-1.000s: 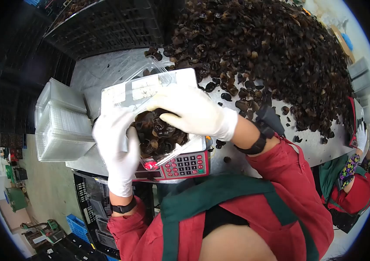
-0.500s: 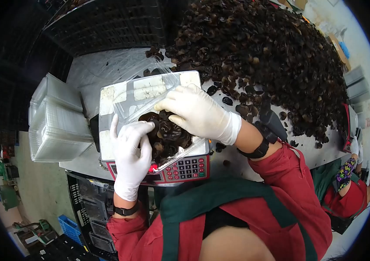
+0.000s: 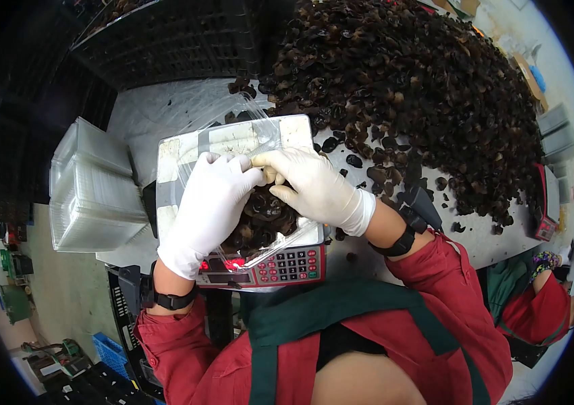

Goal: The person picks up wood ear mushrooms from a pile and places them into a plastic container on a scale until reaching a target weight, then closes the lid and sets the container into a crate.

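A clear plastic clamshell box (image 3: 288, 244) with its lid folded back stands on a red and white digital scale (image 3: 167, 150). Dark wood ear mushrooms (image 3: 263, 219) fill the box. My left hand (image 3: 211, 199), in a white glove, reaches over the box's left side with its fingers curled. Opposite it, my right hand (image 3: 314, 179), gloved too, bends its fingers and thumb over the far part of the mushrooms. The fingertips of both hands meet there. Whatever lies between them is hidden by the gloves.
A large heap of wood ear mushrooms (image 3: 401, 88) covers the right and back of the table (image 3: 145, 104). Stacked clear plastic boxes (image 3: 94, 192) stand left of the scale. Black crates (image 3: 172, 44) rise behind. Another person's red sleeve (image 3: 540, 307) shows at far right.
My left hand has moved up and inward from the box's left side, and its spread fingers have curled in against my right hand. My right hand has shifted slightly down.
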`<state>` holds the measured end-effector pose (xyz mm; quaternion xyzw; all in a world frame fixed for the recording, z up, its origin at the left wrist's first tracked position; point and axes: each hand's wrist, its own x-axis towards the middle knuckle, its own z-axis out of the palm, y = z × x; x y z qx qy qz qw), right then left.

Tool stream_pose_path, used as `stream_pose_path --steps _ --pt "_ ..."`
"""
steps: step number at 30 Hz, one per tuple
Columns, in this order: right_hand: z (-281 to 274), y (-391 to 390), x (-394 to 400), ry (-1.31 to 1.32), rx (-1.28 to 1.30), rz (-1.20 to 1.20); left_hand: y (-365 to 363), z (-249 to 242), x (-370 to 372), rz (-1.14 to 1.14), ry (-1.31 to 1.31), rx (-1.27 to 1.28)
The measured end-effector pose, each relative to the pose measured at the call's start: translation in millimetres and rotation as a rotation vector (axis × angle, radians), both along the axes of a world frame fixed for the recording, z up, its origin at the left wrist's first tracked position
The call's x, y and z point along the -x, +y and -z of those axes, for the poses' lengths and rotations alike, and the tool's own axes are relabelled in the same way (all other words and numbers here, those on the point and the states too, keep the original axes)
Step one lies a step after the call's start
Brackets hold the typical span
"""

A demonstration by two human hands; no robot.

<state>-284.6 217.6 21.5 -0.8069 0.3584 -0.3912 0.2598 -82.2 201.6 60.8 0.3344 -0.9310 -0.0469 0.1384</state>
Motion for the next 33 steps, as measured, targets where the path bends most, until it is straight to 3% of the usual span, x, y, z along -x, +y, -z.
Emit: stream_pose_path --steps 5,28,33 --pt "3.4 1.2 1.5 -0.065 -0.002 0.017 -5.3 0.2 1.6 0.032 -0.056 0.01" --pt "12.6 9.7 0.2 -0.151 -0.063 0.053 1.3 9.0 2.1 0.062 0.226 -0.158" --pt "10.9 10.1 1.4 -0.168 -0.058 0.035 3.7 3.8 5.3 0.064 0.165 -0.188"
